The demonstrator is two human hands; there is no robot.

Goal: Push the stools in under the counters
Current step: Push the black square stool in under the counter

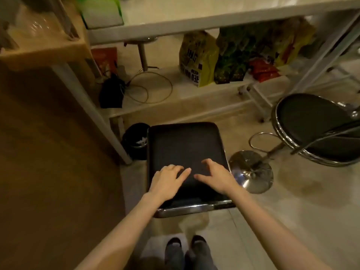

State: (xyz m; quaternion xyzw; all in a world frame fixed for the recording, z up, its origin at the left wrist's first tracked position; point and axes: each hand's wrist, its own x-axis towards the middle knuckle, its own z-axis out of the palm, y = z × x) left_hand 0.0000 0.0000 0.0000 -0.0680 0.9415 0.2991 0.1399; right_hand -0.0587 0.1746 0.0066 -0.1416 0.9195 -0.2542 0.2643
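Resting flat on the near half of a black square stool [185, 151], both hands lie palm down with fingers spread and nothing gripped. The left hand [167, 177] sits toward the seat's near left corner; the right hand [214, 175] sits toward its near right edge, its thumb lifted a little. Their fingertips point at each other and nearly meet at the seat's middle. A chrome bar runs along the seat's near edge, just under the wrists.

This stool stands on the floor in front of a white counter [194, 26], its far edge close to the counter's low shelf [175, 98] but not under the top. A small black bin [135, 140] stands beside the seat's far left corner, against the counter's leg. On the shelf lie a coiled cable [150, 88] toward the left end and several bags [198, 59] toward the right end.

A second stool [315, 127], round and black with a chrome rim, stands out on the floor at the right, well clear of the counter; its chrome base disc [251, 170] lies just beside the square seat's right edge. The person's feet show at the bottom edge.
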